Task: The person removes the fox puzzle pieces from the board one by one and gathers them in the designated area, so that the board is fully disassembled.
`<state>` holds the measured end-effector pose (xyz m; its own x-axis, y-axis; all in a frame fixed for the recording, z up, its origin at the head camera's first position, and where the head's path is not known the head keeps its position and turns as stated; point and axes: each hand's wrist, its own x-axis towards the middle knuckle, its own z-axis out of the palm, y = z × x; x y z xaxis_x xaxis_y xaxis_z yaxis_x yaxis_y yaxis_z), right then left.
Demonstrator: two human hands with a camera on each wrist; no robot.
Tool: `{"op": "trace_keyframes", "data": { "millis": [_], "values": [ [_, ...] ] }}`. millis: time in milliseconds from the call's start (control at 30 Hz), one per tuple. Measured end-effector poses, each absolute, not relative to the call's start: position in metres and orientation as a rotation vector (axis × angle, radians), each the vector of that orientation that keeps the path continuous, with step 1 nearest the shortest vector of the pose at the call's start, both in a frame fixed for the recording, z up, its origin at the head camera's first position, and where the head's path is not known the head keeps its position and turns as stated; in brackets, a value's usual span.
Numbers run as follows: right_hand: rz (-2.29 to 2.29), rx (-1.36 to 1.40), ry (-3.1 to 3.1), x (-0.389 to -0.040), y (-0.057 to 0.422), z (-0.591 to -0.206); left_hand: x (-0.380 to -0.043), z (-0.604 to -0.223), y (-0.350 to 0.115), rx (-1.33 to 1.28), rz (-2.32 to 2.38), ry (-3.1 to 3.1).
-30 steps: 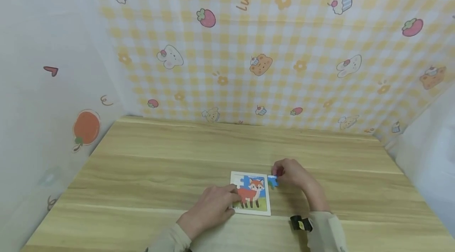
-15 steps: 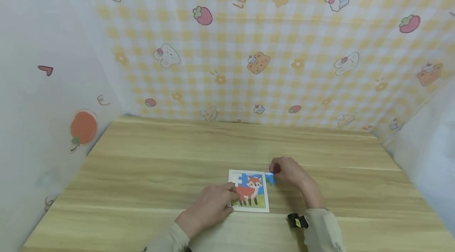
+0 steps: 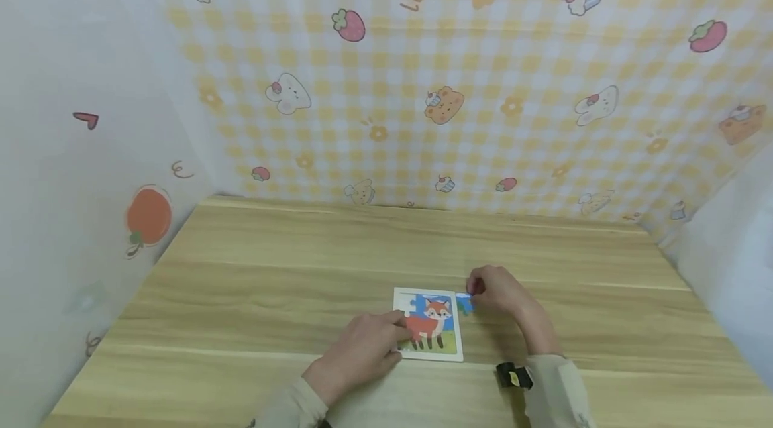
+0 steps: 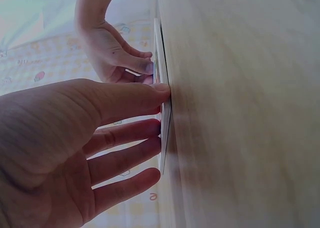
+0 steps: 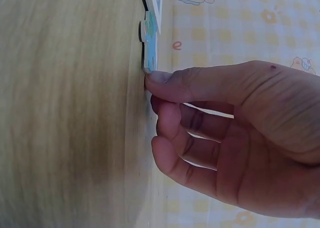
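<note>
One puzzle board (image 3: 430,325); one loose piece (image 3: 464,305)

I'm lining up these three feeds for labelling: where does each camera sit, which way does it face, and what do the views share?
Head: worn on the head, facing forward and down at the wooden table; shows both hands and sleeves, the left hand resting on the fox puzzle board.
Left wrist: low at table level, looking along the left hand's straight fingers at the board's edge; the right hand shows beyond.
Right wrist: equally low, looking past the right hand at the blue puzzle piece its fingertip touches.
Shared: both wrist views catch the board edge-on; all show the table.
</note>
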<state>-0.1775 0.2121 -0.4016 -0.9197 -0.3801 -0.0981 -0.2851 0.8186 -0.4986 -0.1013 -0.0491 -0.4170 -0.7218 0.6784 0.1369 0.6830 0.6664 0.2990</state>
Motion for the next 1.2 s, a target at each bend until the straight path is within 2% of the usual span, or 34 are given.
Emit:
{"op": "trace_keyframes", "data": {
  "millis": [800,1200],
  "values": [
    [-0.694,-0.441,2.808,-0.178,0.209,-0.403,-0.100,-0.414,-0.050,-1.154,-0.569,-2.864],
    [-0.981,-0.525,2.924,-0.183,0.226,-0.398,-0.100,-0.414,-0.050,-1.157,-0.586,-2.869]
  ]
}}
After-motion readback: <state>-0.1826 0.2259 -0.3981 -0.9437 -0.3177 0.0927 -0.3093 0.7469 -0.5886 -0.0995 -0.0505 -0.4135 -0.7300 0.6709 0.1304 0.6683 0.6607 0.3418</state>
